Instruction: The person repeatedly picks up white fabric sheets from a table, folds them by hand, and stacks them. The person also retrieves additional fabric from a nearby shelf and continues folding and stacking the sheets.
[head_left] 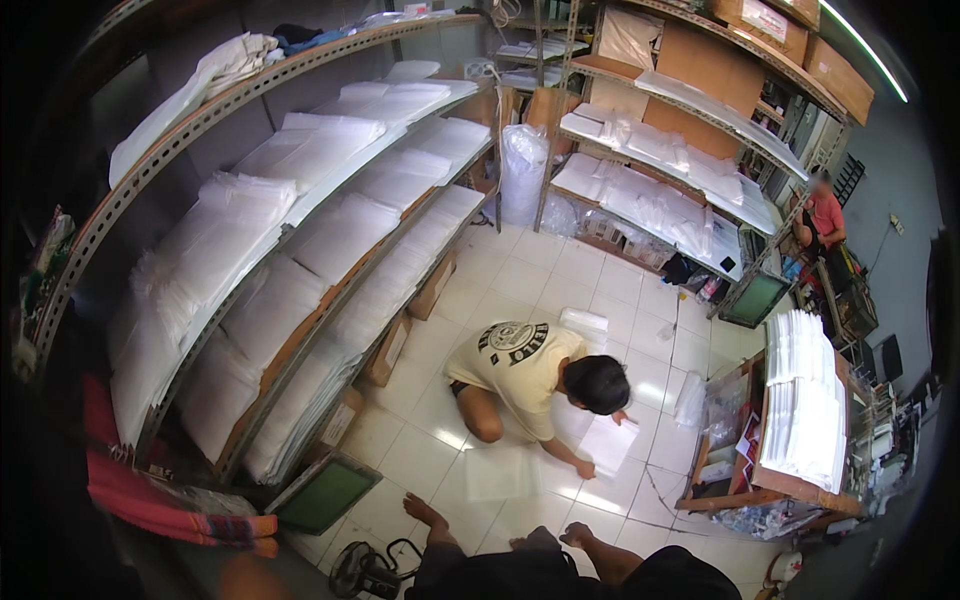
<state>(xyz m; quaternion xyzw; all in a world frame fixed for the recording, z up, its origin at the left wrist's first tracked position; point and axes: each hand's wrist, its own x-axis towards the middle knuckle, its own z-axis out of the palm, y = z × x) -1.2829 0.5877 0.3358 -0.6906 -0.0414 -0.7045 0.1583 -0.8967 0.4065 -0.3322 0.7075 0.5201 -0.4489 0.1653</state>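
Observation:
At the lower left rim a smeared skin-toned shape [250, 580] shows; it may be my left hand, but no fingers can be made out. No right hand of mine can be recognised. My bare feet [425, 510] and dark-clothed legs [640, 575] are at the lower edge. In front of me, a person in a pale yellow T-shirt [515, 365] crouches on the tiled floor [410, 455]. Both of that person's hands touch a flat white sheet or stack [606, 445]. A translucent flat stack [500, 472] lies nearer to my feet.
Metal shelves [215, 130] with piles of clear plastic sheets [215, 230] line the left; more shelving [650, 150] stands at the back. A wooden rack [745, 497] carries white stacks [803, 400] at right. A small fan [362, 572] and green-panelled frame [330, 495] are near. Another person [826, 215] sits far right.

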